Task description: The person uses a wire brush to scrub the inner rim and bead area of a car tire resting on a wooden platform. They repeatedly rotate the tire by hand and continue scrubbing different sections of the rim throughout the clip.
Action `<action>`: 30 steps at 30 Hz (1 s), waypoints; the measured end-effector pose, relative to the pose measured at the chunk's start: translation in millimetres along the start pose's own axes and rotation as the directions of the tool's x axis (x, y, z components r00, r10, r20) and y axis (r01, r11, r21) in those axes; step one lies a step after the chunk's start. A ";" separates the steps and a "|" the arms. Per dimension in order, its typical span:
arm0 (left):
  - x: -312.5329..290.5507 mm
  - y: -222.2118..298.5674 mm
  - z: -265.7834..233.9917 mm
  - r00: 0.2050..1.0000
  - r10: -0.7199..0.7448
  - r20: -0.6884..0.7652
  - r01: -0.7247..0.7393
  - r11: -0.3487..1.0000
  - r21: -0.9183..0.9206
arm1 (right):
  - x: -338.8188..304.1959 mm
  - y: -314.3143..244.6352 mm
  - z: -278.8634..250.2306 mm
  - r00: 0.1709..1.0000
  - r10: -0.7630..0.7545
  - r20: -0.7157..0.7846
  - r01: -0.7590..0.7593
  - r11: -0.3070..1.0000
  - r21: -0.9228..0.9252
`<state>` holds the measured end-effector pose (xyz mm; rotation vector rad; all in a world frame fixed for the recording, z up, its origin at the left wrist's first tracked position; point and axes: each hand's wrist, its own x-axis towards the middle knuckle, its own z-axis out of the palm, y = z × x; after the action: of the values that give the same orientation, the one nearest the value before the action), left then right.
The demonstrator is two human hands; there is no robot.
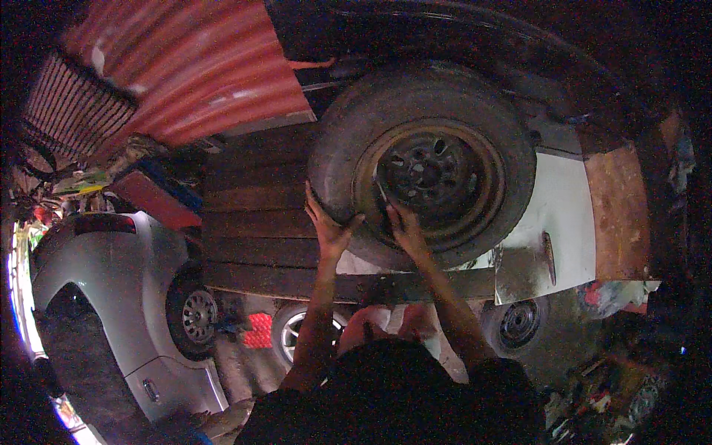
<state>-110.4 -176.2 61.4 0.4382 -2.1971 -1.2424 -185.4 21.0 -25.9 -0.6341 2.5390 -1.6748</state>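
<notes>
A wheel (337,148) with a black tyre and a rusty, dark steel rim lies on a plank bench in front of me. My left hand (331,230) rests against the tyre's near left sidewall, fingers stretched and thumb spread, holding nothing. Over the rim's near left edge is my right hand (406,228), with its fingers closed. A slim, pale, blade-like tool (381,187) sticks up from it toward the middle of the rim. The light is too dim to tell the tool's exact kind.
The wooden bench (256,222) carries a white board (567,204) with a dark slim rod (549,258) on it. A red corrugated sheet (200,59) rises at far left. Silver car bodywork (141,259) stands left. Other wheels (519,324) lie below the bench.
</notes>
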 end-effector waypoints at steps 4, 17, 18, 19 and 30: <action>-0.9 -8.2 -3.4 0.998 -0.057 0.007 0.056 0.998 0.040 | 10.4 -50.5 -19.1 0.992 0.047 0.113 -0.057 0.995 0.085; -7.0 -13.8 8.5 0.999 0.019 -0.026 -0.018 0.999 0.048 | 0.9 -20.8 -10.6 0.980 -0.200 -0.018 0.200 0.980 0.005; -3.6 -13.3 14.1 0.997 0.062 -0.041 -0.058 0.993 0.100 | 5.2 -8.4 -11.8 0.959 -0.280 -0.038 0.281 0.960 0.007; -10.9 -15.8 13.9 0.995 0.088 -0.051 -0.078 0.983 0.167 | 8.7 -5.5 -11.9 0.934 -0.355 -0.045 0.356 0.934 0.020; -67.8 -28.2 41.6 0.987 -0.019 -0.157 0.060 0.964 0.258 | -23.9 0.6 -86.6 0.903 -0.047 0.427 0.106 0.988 -0.116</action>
<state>-83.1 -126.6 -1.2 0.6637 -2.2353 -0.9052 -185.2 105.3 5.2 -0.9969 2.3447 -1.2149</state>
